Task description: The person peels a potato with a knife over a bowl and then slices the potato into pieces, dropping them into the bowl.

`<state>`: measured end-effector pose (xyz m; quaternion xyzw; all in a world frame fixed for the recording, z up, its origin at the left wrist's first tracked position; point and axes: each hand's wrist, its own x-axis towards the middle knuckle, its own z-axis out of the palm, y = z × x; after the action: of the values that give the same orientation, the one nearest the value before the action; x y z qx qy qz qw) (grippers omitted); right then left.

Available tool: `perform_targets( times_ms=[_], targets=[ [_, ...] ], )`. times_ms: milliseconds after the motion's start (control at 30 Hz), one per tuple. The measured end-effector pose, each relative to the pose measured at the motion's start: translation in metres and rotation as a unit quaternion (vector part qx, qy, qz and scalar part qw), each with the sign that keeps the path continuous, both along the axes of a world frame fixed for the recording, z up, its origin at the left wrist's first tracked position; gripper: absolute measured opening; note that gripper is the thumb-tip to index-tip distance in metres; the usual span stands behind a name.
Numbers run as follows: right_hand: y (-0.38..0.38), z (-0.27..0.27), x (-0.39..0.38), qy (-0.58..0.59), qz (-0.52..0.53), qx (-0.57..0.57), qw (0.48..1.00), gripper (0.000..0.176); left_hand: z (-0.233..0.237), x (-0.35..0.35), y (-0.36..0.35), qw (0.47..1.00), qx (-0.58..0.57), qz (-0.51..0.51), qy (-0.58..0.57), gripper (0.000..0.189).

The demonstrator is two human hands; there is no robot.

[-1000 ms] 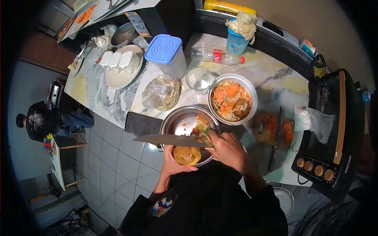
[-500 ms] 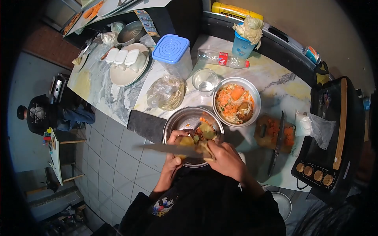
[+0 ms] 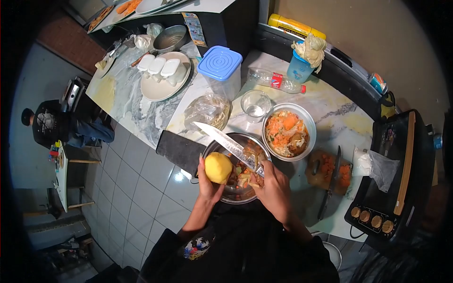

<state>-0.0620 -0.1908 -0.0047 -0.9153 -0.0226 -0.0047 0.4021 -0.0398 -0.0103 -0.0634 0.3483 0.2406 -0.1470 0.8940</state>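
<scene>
Holding a potato [image 3: 218, 168], bare and yellow on the visible side, clamped in the fingers of the left hand [image 3: 207, 189]. Probably firm, fairly weighty and slick where peeled; best gripped round the widest part, clear of the knife [image 3: 229, 143]. Clasping that knife in the curled fingers of the right hand [image 3: 273, 191]. Below the fingers, peelings [image 3: 243, 179] in a metal bowl [image 3: 251, 141]; beyond the right ones, grated vegetables [image 3: 281, 132] in a second bowl [image 3: 313, 129].
</scene>
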Motion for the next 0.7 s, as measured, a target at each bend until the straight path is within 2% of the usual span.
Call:
perform_targets(
  times_ms=[100,133,167,233,367,433,500,600,700],
  targets=[
    [0.002,-0.003,-0.002,-0.060,-0.040,-0.010,0.997,0.038,0.013,0.005,-0.006,0.999,0.027,0.033,0.017,0.065],
    [0.001,-0.005,-0.002,-0.079,-0.047,-0.022,0.996,0.032,0.012,0.006,-0.004,0.999,0.026,0.033,0.015,0.065],
    [0.000,-0.008,-0.002,-0.096,-0.055,-0.035,0.993,0.026,0.010,0.006,-0.001,1.000,0.027,0.010,0.008,0.065],
    [-0.004,-0.022,-0.002,-0.112,-0.053,-0.032,0.992,0.026,0.010,0.006,0.001,1.000,0.026,-0.015,0.001,0.065],
    [-0.004,-0.028,-0.004,-0.165,-0.074,-0.041,0.983,0.024,0.014,0.006,0.005,0.991,0.083,-0.056,0.093,0.067],
    [-0.007,-0.043,-0.005,-0.161,-0.078,-0.041,0.983,0.025,0.015,0.005,0.008,0.981,0.118,-0.085,0.130,0.067],
    [-0.009,-0.046,-0.004,-0.160,-0.080,-0.043,0.983,0.026,0.013,0.005,0.006,0.985,0.105,-0.107,0.084,0.066],
    [-0.011,-0.041,-0.011,-0.174,-0.097,-0.009,0.980,0.024,0.045,0.006,-0.004,0.978,0.136,-0.072,0.141,0.067],
    [-0.016,-0.039,-0.015,-0.126,-0.057,-0.041,0.990,0.025,0.045,0.006,0.000,0.975,0.156,-0.093,0.125,0.069]
  ],
)
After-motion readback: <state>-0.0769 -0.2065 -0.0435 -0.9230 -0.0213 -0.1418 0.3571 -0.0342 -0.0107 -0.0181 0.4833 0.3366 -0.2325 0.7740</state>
